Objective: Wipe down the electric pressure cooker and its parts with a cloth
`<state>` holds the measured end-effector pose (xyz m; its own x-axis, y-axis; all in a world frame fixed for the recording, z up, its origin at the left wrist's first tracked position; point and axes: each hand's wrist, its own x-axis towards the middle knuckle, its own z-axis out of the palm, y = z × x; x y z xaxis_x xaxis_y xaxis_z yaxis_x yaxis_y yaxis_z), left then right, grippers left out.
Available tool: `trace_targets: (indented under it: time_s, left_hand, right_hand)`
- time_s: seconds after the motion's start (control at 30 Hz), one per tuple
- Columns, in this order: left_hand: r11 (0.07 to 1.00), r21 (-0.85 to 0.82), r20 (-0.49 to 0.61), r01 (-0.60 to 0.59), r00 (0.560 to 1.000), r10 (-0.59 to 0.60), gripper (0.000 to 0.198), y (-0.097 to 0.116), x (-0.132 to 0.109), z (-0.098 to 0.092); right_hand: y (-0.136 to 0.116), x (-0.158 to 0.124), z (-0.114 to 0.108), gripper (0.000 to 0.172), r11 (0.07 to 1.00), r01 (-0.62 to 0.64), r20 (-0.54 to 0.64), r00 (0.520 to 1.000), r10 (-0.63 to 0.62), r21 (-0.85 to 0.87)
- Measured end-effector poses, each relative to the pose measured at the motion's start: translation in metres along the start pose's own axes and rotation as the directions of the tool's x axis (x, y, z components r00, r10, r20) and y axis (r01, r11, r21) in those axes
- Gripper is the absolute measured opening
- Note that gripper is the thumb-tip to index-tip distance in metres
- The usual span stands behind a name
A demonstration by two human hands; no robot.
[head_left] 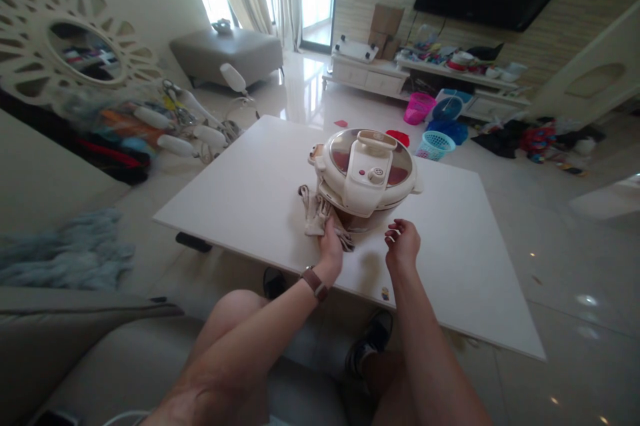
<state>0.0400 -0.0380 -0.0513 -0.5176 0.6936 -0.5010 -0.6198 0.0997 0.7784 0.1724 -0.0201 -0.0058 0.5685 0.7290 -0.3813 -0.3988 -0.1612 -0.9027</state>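
Note:
A cream pressure cooker with a clear-windowed lid, a top handle and a round knob stands on the white table. My left hand wears a brown-strapped watch and grips a crumpled beige cloth against the cooker's lower left side. Part of the cloth hangs out past my fingers, which are mostly hidden. My right hand is raised just in front of the cooker's lower right, apart from it. Its fingers are loosely curled and spread, with nothing seen in them.
A small sticker is on the table's near edge. Beyond the table stand a pink basket and a light-blue basket. A lamp with several white shades is at the left. A grey sofa is beneath me.

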Motion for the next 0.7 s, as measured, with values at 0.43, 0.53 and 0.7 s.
trace_targets:
  time_s: [0.43, 0.53, 0.7]
  left_hand:
    - [0.964, 0.177, 0.098, -0.199, 0.978, 0.184, 0.024, -0.019, -0.024, -0.008]
    - [0.952, 0.238, 0.208, -0.193, 0.968, 0.144, 0.018, -0.031, -0.044, -0.013]
    - [0.955, 0.238, 0.216, -0.180, 0.968, 0.128, 0.023, -0.026, -0.045, -0.011]
  right_hand:
    - [-0.010, 0.003, 0.002, 0.007, 0.995, -0.074, 0.006, 0.997, 0.074, 0.070]
    - [-0.011, 0.005, 0.001, 0.006, 0.995, -0.069, -0.001, 0.998, 0.070, 0.072]
    - [-0.011, 0.002, 0.000, 0.004, 0.995, -0.071, -0.008, 0.997, 0.072, 0.066]
